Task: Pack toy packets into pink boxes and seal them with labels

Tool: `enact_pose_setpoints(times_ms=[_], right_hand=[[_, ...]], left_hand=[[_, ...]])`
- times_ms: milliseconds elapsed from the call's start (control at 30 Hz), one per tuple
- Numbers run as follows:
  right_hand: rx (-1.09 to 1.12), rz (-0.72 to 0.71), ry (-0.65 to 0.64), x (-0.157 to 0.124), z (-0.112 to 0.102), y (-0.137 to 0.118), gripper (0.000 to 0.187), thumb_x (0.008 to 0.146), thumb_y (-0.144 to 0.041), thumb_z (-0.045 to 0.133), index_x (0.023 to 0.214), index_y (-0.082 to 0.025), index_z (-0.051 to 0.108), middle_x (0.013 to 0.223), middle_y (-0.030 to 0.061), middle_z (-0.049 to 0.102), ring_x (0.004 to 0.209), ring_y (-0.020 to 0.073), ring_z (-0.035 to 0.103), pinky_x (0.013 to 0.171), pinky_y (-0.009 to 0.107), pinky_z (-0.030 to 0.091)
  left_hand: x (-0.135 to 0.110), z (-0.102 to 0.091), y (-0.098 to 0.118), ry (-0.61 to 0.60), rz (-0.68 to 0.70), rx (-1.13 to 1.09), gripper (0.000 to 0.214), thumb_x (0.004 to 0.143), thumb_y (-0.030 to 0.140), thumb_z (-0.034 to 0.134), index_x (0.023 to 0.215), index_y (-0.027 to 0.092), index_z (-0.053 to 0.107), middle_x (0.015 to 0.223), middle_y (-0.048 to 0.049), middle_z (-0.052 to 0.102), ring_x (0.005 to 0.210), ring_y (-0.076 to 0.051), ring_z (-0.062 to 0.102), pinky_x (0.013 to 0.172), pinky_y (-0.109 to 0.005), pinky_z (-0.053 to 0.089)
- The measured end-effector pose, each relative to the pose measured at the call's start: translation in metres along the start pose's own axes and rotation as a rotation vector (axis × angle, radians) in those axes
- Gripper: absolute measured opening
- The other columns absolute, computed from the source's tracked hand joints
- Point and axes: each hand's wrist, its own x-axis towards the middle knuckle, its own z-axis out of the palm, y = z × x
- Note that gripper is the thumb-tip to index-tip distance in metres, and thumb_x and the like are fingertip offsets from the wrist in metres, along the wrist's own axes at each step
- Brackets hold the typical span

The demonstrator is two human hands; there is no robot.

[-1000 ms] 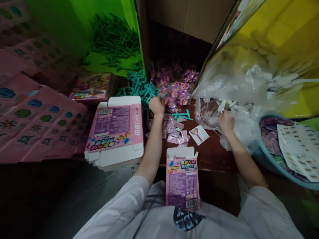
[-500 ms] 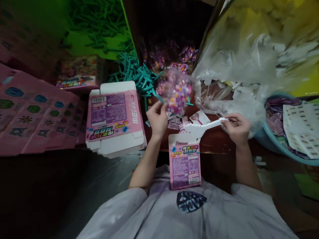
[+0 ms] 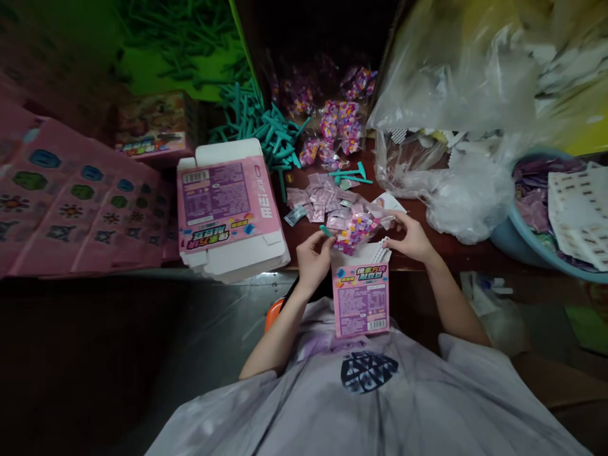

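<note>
"What has the left hand (image 3: 313,261) got?"
"Fingers pinched on one green stick (image 3: 325,230), touching one bag of beads (image 3: 354,234)."
"And the right hand (image 3: 412,239)?"
"Thumb at one white strip (image 3: 380,251), fingers by the bag's other end. Whether they grip, I can't tell."
"Boxes between the forearms?"
"One open pink box (image 3: 361,304), the strip poking from its mouth."
"Loose on the table (image 3: 468,254)?"
"Two green hammers (image 3: 363,171), one white card (image 3: 392,202), many sachets (image 3: 320,193)."

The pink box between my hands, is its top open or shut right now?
Open: the white flap of the pink box stands raised, and a white strip pokes from its top.
</note>
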Motion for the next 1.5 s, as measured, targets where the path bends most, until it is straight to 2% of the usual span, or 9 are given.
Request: enact_pose_setpoints(times_ms=[233, 433, 600, 833, 1000, 1133, 1300, 1367, 1500], right_hand=[[0.045, -0.100, 0.313, -0.006, 0.017, -0.013, 0.017, 0.077, -0.035, 0.072, 0.074, -0.019, 0.073, 0.075, 0.0041, 0.072, 0.070, 0.0173, 0.066, 0.067, 0.029, 0.052], [-0.101, -0.073, 0.046, -0.015, 0.014, -0.005, 0.015, 0.074, -0.035, 0.075, 0.073, -0.021, 0.077, 0.071, 0.0030, 0.071, 0.067, 0.0159, 0.061, 0.066, 0.029, 0.047], [-0.387, -0.201, 0.092, -0.026, 0.023, 0.001, 0.012, 0.075, -0.035, 0.080, 0.066, -0.026, 0.076, 0.079, 0.0027, 0.071, 0.085, 0.0202, 0.057, 0.094, 0.043, 0.040], [-0.518, -0.199, -0.142, -0.037, 0.015, 0.018, 0.026, 0.090, -0.032, 0.061, 0.069, -0.023, 0.075, 0.135, 0.0053, 0.056, 0.127, 0.0287, 0.044, 0.114, 0.061, 0.014], [-0.395, -0.107, -0.003, -0.039, 0.014, 0.029, 0.015, 0.084, -0.029, 0.067, 0.074, -0.022, 0.074, 0.131, 0.0077, 0.059, 0.126, 0.0289, 0.047, 0.115, 0.061, 0.019], [-0.367, -0.105, 0.084, -0.043, 0.031, 0.025, 0.017, 0.085, -0.029, 0.065, 0.073, -0.022, 0.075, 0.129, 0.0089, 0.062, 0.122, 0.0285, 0.049, 0.113, 0.058, 0.027], [-0.454, -0.141, -0.175, -0.046, 0.036, 0.014, 0.029, 0.089, -0.038, 0.060, 0.067, -0.027, 0.076, 0.147, -0.0044, 0.050, 0.146, 0.0363, 0.022, 0.112, 0.071, -0.015], [-0.398, -0.151, -0.046, -0.050, 0.034, 0.016, 0.033, 0.091, -0.043, 0.055, 0.074, -0.026, 0.077, 0.147, -0.0017, 0.050, 0.145, 0.0346, 0.028, 0.117, 0.067, -0.010], [-0.014, -0.057, 0.426, -0.071, 0.049, 0.027, 0.042, 0.092, -0.049, 0.050, 0.123, -0.026, 0.065, 0.141, 0.0097, 0.054, 0.125, 0.0270, 0.055, 0.113, 0.050, 0.037]], left_hand=[[-0.004, 0.001, 0.007, -0.042, -0.037, -0.168, 0.020, 0.078, 0.037, 0.071, 0.082, 0.018, 0.076, 0.080, -0.0041, 0.074, 0.075, -0.018, 0.069, 0.074, -0.031, 0.054], [-0.013, 0.000, 0.012, 0.052, 0.139, -0.129, 0.017, 0.077, 0.038, 0.074, 0.080, 0.022, 0.078, 0.083, -0.0027, 0.065, 0.081, -0.014, 0.063, 0.070, -0.025, 0.050], [-0.023, -0.002, 0.011, 0.200, 0.235, -0.209, 0.018, 0.081, 0.040, 0.072, 0.080, 0.022, 0.075, 0.080, 0.0001, 0.063, 0.058, -0.008, 0.056, 0.054, -0.021, 0.046], [-0.015, 0.001, -0.009, -0.004, 0.130, 0.098, 0.014, 0.083, 0.030, 0.066, 0.084, 0.017, 0.073, 0.087, -0.0042, 0.072, 0.083, -0.017, 0.066, 0.078, -0.029, 0.051], [-0.008, 0.000, -0.012, -0.104, 0.175, 0.369, 0.047, 0.075, 0.022, 0.072, 0.121, 0.022, 0.067, 0.096, -0.0048, 0.074, 0.080, -0.019, 0.064, 0.084, -0.036, 0.045], [-0.003, -0.007, -0.007, -0.242, 0.334, 0.542, 0.014, 0.085, 0.025, 0.064, 0.093, 0.025, 0.075, 0.089, -0.0046, 0.074, 0.084, -0.021, 0.061, 0.096, -0.048, 0.031], [-0.015, -0.007, -0.020, -0.462, 0.451, 0.532, 0.031, 0.090, 0.034, 0.058, 0.064, 0.022, 0.071, 0.106, -0.0072, 0.070, 0.108, -0.026, 0.055, 0.099, -0.051, 0.029], [-0.026, -0.003, -0.031, -0.364, 0.453, 0.391, 0.041, 0.092, 0.034, 0.052, 0.056, 0.018, 0.065, 0.114, -0.0099, 0.065, 0.109, -0.025, 0.055, 0.096, -0.046, 0.037], [-0.045, -0.001, -0.036, -0.193, 0.478, 0.107, 0.043, 0.094, 0.036, 0.048, 0.060, 0.017, 0.066, 0.124, -0.0127, 0.056, 0.111, -0.025, 0.056, 0.089, -0.039, 0.048]])
